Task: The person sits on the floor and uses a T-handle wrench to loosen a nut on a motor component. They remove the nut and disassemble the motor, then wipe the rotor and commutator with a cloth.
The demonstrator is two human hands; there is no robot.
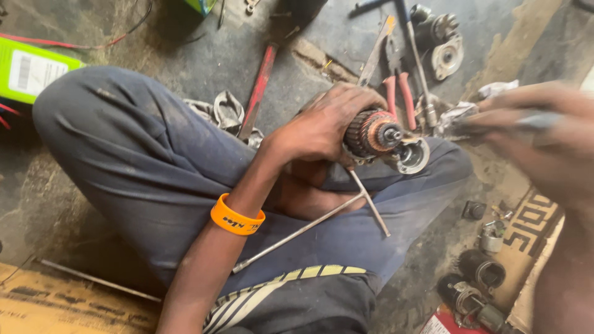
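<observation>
- Your left hand (322, 127) is closed around the armature (369, 133), held above your lap at centre frame with its copper end and shaft tip pointing to 3 o'clock. Only that one hand carries it; if the hold slackens, it would likely drop onto the T-wrench (322, 219) lying across your leg at 6 o'clock.
- Your right hand (544, 133), at 3 o'clock, is blurred. It seems wrapped around a thin tool (495, 124) aimed at the armature, though you cannot tell the grip for certain. A slip could gouge the copper or jab your left fingers.
- The end cover (411, 156) sits just below the shaft tip, touching or nearly so. A knock could tip it off your knee.
- Small parts (482, 269) lie at 4 o'clock on the floor (204, 62). Anything dropped could get lost among them.
</observation>
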